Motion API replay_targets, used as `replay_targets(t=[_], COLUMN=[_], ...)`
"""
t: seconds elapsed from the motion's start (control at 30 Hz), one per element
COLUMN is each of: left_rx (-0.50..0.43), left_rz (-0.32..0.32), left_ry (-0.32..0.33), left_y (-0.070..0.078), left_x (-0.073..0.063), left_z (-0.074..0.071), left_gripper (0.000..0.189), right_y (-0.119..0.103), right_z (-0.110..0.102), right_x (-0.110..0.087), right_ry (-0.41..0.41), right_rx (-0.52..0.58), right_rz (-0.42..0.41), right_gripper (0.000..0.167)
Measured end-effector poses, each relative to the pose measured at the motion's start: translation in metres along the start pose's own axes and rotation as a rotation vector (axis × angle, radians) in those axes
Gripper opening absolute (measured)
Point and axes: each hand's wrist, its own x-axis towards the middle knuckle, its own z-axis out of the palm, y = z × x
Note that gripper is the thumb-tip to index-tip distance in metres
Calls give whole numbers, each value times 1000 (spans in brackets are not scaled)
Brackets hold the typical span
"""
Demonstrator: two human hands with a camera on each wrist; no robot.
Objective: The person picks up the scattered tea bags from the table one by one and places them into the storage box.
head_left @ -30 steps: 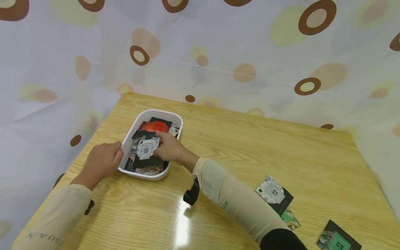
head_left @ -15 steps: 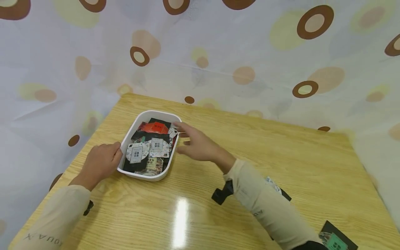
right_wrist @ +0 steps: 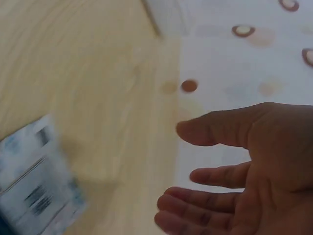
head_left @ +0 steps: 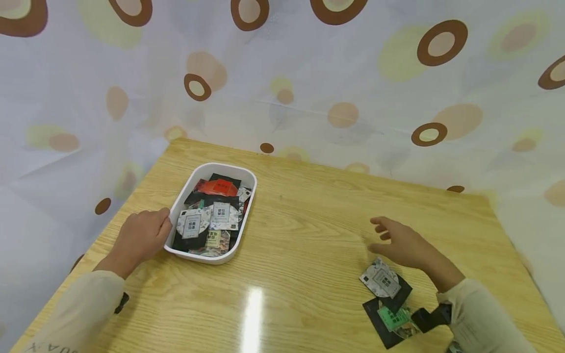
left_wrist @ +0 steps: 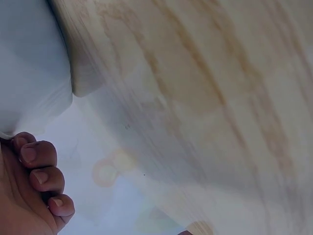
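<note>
A white plastic bin (head_left: pixel 213 167) stands at the left of the table, filled with several flat tea sachets. On top lie a white-and-black sachet (head_left: pixel 192 224), another white patterned one (head_left: pixel 222 214) and a red one (head_left: pixel 220 186). My left hand (head_left: pixel 144 235) holds the bin's left rim; in the left wrist view its curled fingers (left_wrist: pixel 45 179) meet the wall. My right hand (head_left: pixel 405 243) hovers with parted fingers, nothing in it, just beyond a white-and-black sachet (head_left: pixel 383 279) lying at right. Below that sachet is a green-labelled one (head_left: pixel 392 317), partly covered.
The wooden table (head_left: pixel 300 235) spreads between bin and loose sachets. A dotted cloth (head_left: pixel 282 73) hangs behind and along the sides. Part of one more sachet (head_left: pixel 454 347) peeks out beneath the right forearm.
My right hand released a white-and-black sachet in the bin, then withdrew and swung right to the loose sachets. The left hand keeps its place on the bin.
</note>
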Motion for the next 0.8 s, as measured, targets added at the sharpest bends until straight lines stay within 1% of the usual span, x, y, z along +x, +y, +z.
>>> replay_targets(t=[0.1, 0.2, 0.27, 0.37, 0.47, 0.5, 0.57, 0.63, 0.7, 0.73, 0.8], left_rx=[3, -1, -7, -15, -12, -12, -15, -18, -19, -17, -13], left_rz=[14, 21, 22, 20, 17, 17, 15, 13, 13, 11, 8], left_ry=[7, 15, 14, 18, 28, 30, 29, 22, 20, 18, 16], left_y=[1, 1, 1, 1, 1, 1, 1, 1, 1, 1, 1], left_x=[-1, -1, -2, -1, -1, -1, -1, -1, -1, -1, -1], left_z=[-1, -1, -1, 0, 0, 0, 1, 1, 1, 2, 3], left_gripper=[28, 27, 27, 28, 28, 27, 27, 27, 27, 27, 28], right_y=[28, 44, 49, 53, 55, 56, 57, 56, 51, 47, 33], right_z=[11, 22, 30, 41, 45, 45, 43, 39, 35, 32, 27], right_x=[-14, -21, -25, -29, -29, -28, -26, -24, -21, -18, -11], right_ry=[-52, -95, -96, -51, 6, 15, 23, 29, 48, 63, 80], right_rx=[-74, -176, -215, -237, -217, -210, -204, -167, -113, -68, 65], right_rz=[61, 92, 107, 130, 139, 136, 127, 118, 92, 74, 34], right_gripper=[83, 92, 93, 85, 73, 70, 68, 64, 51, 43, 28])
